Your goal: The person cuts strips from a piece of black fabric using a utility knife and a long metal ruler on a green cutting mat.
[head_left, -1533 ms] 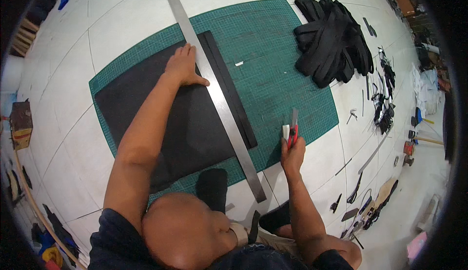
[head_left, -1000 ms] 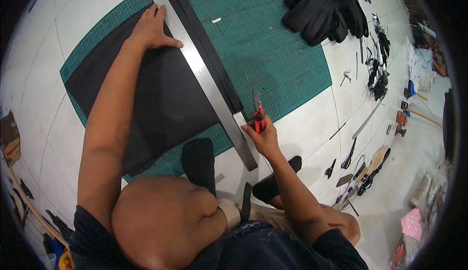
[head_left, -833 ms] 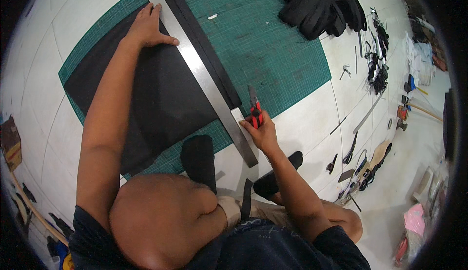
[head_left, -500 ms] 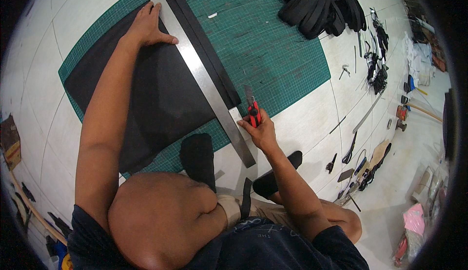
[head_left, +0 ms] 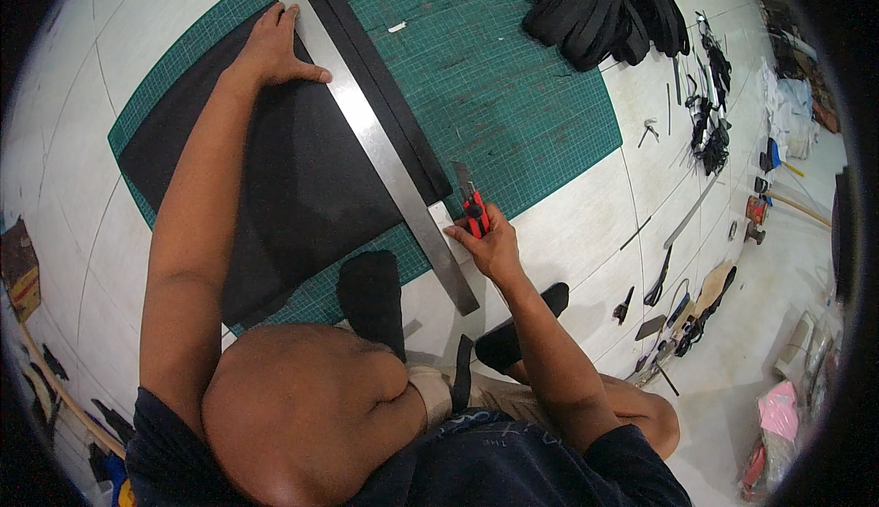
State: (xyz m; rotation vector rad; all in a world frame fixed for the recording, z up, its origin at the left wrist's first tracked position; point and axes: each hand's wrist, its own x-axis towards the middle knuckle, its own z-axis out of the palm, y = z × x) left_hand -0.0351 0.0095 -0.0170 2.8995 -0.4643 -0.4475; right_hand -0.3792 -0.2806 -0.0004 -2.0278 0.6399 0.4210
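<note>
A long metal ruler (head_left: 368, 132) lies slantwise over black sheet material (head_left: 316, 164) on a green cutting mat (head_left: 513, 113). My left hand (head_left: 275, 49) is spread, thumb and fingertips pressing on the ruler's far part. A folded-looking black strip (head_left: 377, 95) runs along the ruler's right side. My right hand (head_left: 493, 246) is closed around a red and black utility knife (head_left: 475, 213), its blade out and pointing away from me. My right thumb and fingertips touch a small white flat piece (head_left: 440, 215) beside the ruler, near the end of the black strip.
A heap of black webbing straps (head_left: 604, 13) lies at the mat's far right corner. Scattered on the white tiled floor (head_left: 595, 214) at right are black strips, small tools and cord bundles (head_left: 710, 95). My feet in black socks (head_left: 371, 296) rest close to the mat's near edge.
Hardly anything differs. The knife in my right hand has tilted slightly, its blade tip shifting a little to the left. My left hand and the ruler stay in place.
</note>
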